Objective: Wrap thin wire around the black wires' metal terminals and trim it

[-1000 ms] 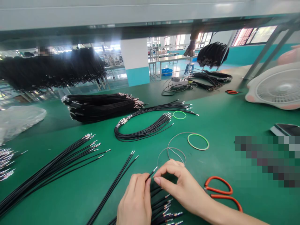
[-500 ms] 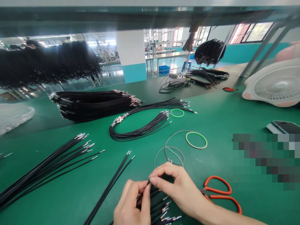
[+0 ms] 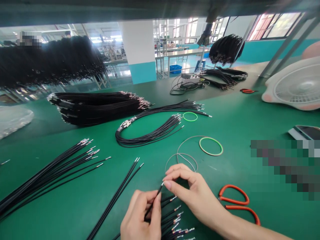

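Observation:
Between thumb and forefinger, my left hand (image 3: 141, 216) pinches a thin black cable (image 3: 159, 190) close to its silvery end. My right hand (image 3: 191, 193) has its thumb and fingertips closed at that metal tip; whether they also hold a thread is too small to see. Below the hands lie more black cables (image 3: 172, 213) with crimped metal ends, partly hidden by my left hand. A thin grey wire (image 3: 178, 150) curls on the table just beyond my right hand. A few loose black cables (image 3: 117, 196) lie left of my left hand.
Orange-handled scissors (image 3: 233, 195) lie right of my right wrist. Cable bundles (image 3: 47, 176) fill the left, with a looped bundle (image 3: 147, 143) and a thick stack (image 3: 100, 110) farther back. Green rings (image 3: 211, 146), a white fan (image 3: 297, 86) and a phone-like device (image 3: 306, 132) are also there.
My right fingertips have shifted slightly up and away from my left fingers, baring the cable's metal end. The whole view has tilted down a little.

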The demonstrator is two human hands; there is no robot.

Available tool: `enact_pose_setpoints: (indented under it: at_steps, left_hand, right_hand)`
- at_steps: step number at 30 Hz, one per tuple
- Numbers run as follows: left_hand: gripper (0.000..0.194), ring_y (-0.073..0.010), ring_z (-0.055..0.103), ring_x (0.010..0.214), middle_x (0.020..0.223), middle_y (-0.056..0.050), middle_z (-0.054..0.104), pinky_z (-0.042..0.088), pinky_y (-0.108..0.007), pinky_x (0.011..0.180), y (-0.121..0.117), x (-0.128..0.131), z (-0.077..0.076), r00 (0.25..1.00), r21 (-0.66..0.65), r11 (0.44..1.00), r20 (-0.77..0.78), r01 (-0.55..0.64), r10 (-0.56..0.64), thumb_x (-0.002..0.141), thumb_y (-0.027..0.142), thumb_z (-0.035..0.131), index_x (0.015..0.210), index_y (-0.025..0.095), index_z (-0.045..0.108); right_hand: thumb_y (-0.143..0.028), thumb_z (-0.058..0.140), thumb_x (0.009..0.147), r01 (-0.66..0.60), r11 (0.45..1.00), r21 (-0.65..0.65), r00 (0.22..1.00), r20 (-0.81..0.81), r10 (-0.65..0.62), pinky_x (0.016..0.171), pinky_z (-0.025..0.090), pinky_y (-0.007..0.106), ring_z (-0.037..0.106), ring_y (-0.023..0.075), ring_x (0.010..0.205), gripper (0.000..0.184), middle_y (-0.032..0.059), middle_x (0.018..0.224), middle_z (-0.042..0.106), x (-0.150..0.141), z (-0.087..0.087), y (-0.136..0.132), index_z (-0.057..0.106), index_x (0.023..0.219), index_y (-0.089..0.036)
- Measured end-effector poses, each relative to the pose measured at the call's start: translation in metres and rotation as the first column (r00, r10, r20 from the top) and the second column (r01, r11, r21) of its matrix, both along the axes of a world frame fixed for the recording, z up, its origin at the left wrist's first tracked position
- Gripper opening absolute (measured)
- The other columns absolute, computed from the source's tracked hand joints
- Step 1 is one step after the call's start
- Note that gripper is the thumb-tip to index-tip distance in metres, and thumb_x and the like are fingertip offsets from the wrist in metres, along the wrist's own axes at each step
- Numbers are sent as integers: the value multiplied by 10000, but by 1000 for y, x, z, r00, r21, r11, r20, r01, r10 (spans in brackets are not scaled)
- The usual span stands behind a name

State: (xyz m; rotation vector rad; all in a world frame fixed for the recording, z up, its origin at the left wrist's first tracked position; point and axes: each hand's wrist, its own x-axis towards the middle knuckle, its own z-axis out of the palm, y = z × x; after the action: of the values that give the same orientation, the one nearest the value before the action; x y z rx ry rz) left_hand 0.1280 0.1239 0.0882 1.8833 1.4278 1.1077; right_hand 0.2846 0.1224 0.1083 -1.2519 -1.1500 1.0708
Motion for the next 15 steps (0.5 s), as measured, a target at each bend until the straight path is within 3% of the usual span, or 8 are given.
enact_pose_setpoints:
  at_steps: [6, 11, 15]
  left_hand:
    - [242, -137, 633, 604, 692, 2, 596, 536, -222, 542, 1, -1, -3, 999, 36, 999, -17, 33, -33, 923, 376, 519, 799, 222, 659]
    - [202, -138, 639, 642, 759, -17, 630, 531, -208, 535, 2, 1, -3, 999, 40, 998, 14, 51, -52, 925, 344, 525, 845, 218, 661]
    - [208, -141, 658, 711, 884, -42, 679, 537, -220, 621, 4, 0, -5, 995, 136, 986, 0, 95, -96, 942, 295, 500, 1004, 226, 686]
  right_hand:
    - [-291, 703, 809, -46, 998, -43, 991, 125, 51, 966, 413, 419, 557, 239, 1075, 59, 46, 1049, 611, -3, -6, -1, 762, 815, -282]
    - [-345, 685, 812, 53, 999, 3, 996, 72, -54, 933, 448, 374, 593, 220, 980, 127, 51, 968, 643, 1, -1, 6, 737, 777, -235]
    - [-374, 676, 817, 70, 997, -37, 997, 33, -69, 871, 470, 338, 609, 204, 893, 173, 36, 892, 676, 4, 5, 6, 713, 774, -210]
